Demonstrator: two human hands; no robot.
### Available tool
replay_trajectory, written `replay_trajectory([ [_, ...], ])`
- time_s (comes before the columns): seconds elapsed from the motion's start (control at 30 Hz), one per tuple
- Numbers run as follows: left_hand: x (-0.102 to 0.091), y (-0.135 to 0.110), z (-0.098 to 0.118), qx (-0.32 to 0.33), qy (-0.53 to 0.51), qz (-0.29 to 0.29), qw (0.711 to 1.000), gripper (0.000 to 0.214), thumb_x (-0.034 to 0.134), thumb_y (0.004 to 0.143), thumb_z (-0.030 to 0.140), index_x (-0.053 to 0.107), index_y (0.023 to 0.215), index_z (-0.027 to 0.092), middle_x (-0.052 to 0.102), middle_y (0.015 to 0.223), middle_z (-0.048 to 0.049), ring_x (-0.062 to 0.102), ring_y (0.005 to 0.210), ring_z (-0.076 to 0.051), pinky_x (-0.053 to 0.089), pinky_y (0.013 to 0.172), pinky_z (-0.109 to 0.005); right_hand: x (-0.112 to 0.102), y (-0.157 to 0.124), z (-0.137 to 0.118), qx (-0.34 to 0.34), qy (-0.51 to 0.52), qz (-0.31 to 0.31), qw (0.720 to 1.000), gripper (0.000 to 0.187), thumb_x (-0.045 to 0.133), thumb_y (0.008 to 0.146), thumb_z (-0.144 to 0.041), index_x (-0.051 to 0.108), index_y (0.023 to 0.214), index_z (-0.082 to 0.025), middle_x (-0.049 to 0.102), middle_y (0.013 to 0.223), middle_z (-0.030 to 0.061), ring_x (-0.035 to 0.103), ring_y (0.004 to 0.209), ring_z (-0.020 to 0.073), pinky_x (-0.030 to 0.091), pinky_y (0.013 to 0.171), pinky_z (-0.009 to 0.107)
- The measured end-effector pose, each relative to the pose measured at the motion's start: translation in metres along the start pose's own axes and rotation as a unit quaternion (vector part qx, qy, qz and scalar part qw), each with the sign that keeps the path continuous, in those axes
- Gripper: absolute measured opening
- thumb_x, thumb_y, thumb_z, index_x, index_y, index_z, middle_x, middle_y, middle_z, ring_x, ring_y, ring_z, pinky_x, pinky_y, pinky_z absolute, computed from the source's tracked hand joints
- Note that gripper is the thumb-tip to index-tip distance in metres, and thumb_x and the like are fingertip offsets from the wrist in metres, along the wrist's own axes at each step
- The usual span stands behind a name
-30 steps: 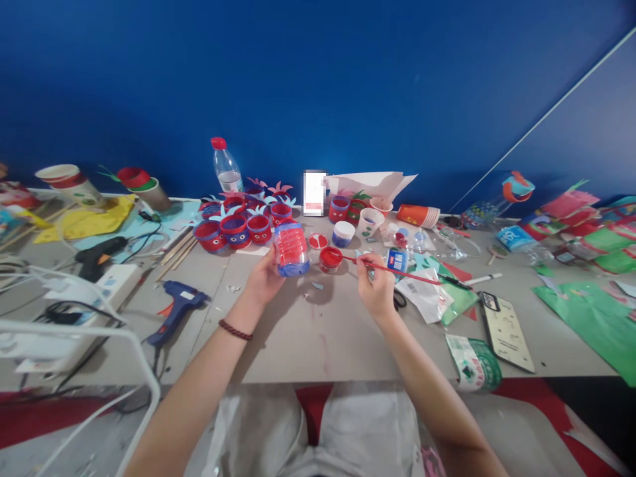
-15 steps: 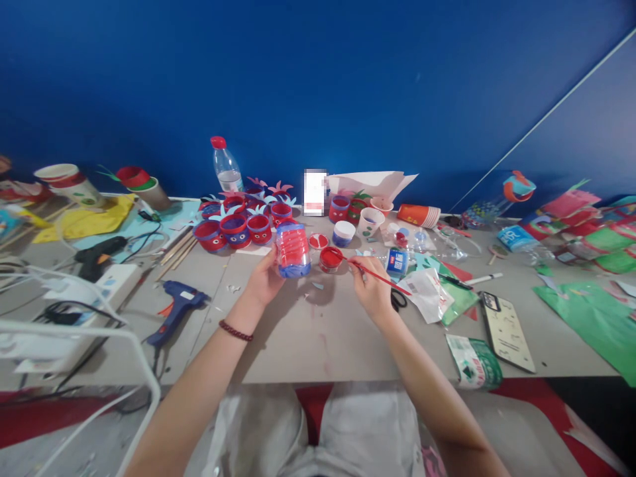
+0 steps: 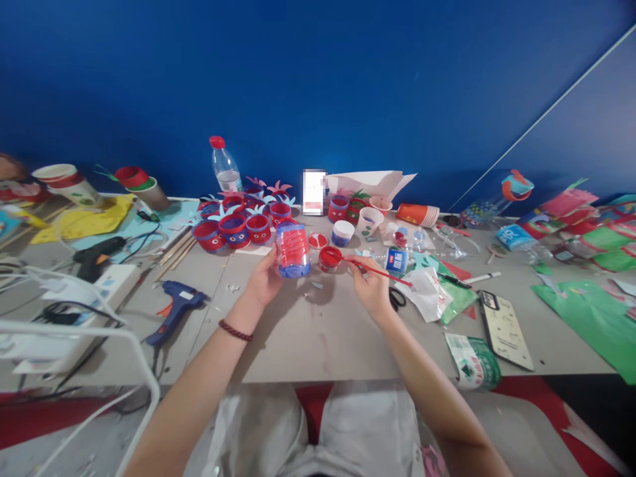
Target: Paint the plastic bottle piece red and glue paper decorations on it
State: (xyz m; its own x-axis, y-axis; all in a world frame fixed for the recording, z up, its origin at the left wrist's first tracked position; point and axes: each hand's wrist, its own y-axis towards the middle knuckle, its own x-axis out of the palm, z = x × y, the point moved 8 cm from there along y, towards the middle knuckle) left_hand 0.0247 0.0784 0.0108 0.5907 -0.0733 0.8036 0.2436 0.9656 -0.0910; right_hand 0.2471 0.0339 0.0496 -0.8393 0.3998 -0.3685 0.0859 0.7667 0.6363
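Observation:
My left hand is closed around a plastic bottle piece, painted red across the middle and blue at both ends. Between the fingers of my right hand is a red paintbrush, whose tip is in or over the open jar of red paint. Behind that jar lies its round lid, smeared with red. A white-capped jar of blue paint stands close by, beside a paper cup. Black scissors lie partly hidden behind my right hand.
Several red-and-blue painted cups with eyes stand at the back left, near a clear bottle. A blue glue gun and a power strip with cables lie left. On the right are a phone, green sheets and a labelled bottle.
The brush and my right hand have shifted very slightly at the red paint jar. My left hand keeps the painted bottle piece in nearly the same place.

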Motion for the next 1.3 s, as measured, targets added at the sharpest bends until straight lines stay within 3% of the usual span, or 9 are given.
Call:
replay_trajectory([
  [0.33, -0.002, 0.001, 0.001, 0.004, 0.007, 0.013, 1.000, 0.018, 0.057, 0.093, 0.028, 0.071, 0.097, 0.017, 0.077, 0.092, -0.0047, 0.073, 0.083, -0.018, 0.056, 0.076, -0.027, -0.013, 0.006, -0.006, 0.038, -0.018, 0.031, 0.999, 0.023, 0.054, 0.091, -0.032, 0.073, 0.086, -0.019, 0.076, 0.086, 0.0084, 0.069, 0.072, 0.0204, 0.055, 0.064, 0.031],
  [0.57, -0.001, 0.001, 0.001, 0.005, 0.001, 0.002, 1.000, 0.018, 0.059, 0.092, 0.029, 0.070, 0.100, 0.017, 0.077, 0.095, -0.0050, 0.073, 0.085, -0.018, 0.057, 0.078, -0.027, -0.016, 0.005, -0.002, 0.019, -0.031, 0.057, 0.998, 0.022, 0.055, 0.092, -0.031, 0.074, 0.090, -0.020, 0.077, 0.089, 0.0091, 0.070, 0.083, 0.0229, 0.055, 0.068, 0.033],
  [0.77, -0.002, 0.001, 0.002, 0.006, 0.004, 0.005, 1.000, 0.017, 0.060, 0.091, 0.028, 0.070, 0.098, 0.017, 0.077, 0.093, -0.0044, 0.073, 0.083, -0.017, 0.057, 0.077, -0.026, -0.010, 0.003, 0.002, -0.003, -0.050, 0.049, 0.998, 0.022, 0.056, 0.092, -0.032, 0.075, 0.093, -0.020, 0.076, 0.088, 0.0076, 0.068, 0.077, 0.0220, 0.053, 0.065, 0.032],
  [1.13, 0.001, 0.000, 0.001, 0.006, 0.005, 0.010, 1.000, 0.020, 0.062, 0.090, 0.028, 0.069, 0.105, 0.017, 0.077, 0.099, -0.0066, 0.072, 0.092, -0.021, 0.055, 0.084, -0.031, -0.002, 0.006, 0.013, 0.097, 0.001, 0.006, 0.995, 0.031, 0.053, 0.092, -0.039, 0.075, 0.092, -0.018, 0.077, 0.092, 0.0090, 0.070, 0.078, 0.0219, 0.054, 0.071, 0.033],
  [1.3, 0.001, 0.000, 0.001, 0.004, 0.012, 0.017, 1.000, 0.022, 0.061, 0.090, 0.031, 0.070, 0.105, 0.017, 0.077, 0.100, -0.0070, 0.072, 0.096, -0.023, 0.054, 0.088, -0.033, -0.003, 0.007, 0.019, 0.130, 0.022, 0.011, 0.991, 0.030, 0.054, 0.090, -0.039, 0.073, 0.085, -0.017, 0.076, 0.089, 0.0097, 0.069, 0.073, 0.0204, 0.054, 0.067, 0.031],
])
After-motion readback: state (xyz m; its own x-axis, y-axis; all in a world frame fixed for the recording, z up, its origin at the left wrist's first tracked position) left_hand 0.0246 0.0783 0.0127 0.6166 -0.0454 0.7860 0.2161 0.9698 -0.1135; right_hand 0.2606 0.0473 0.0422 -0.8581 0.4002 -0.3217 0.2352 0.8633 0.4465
